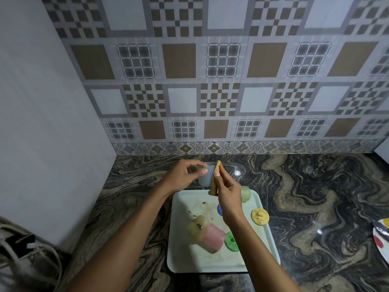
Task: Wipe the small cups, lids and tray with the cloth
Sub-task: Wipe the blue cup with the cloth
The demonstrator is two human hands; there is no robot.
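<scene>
My left hand (185, 175) grips a pale blue small cup (205, 178) above the far edge of the light tray (183, 262). My right hand (226, 190) pinches a folded yellow cloth (215, 178) and presses it against the cup's side. On the soiled tray lie a yellowish cup (197, 227) and a pink cup (212, 237) on their sides, a green lid (231, 242), a blue lid (220, 209) partly hidden by my right wrist, and a pale green cup (245, 193) at the far right corner. A yellow lid (260, 216) overlaps the tray's right rim.
The tray sits on a dark marbled counter (315, 197) against a patterned tiled wall. A white appliance side (42, 123) stands to the left, with cables (25, 249) at its foot. A colourful packet (382, 239) lies at the right edge.
</scene>
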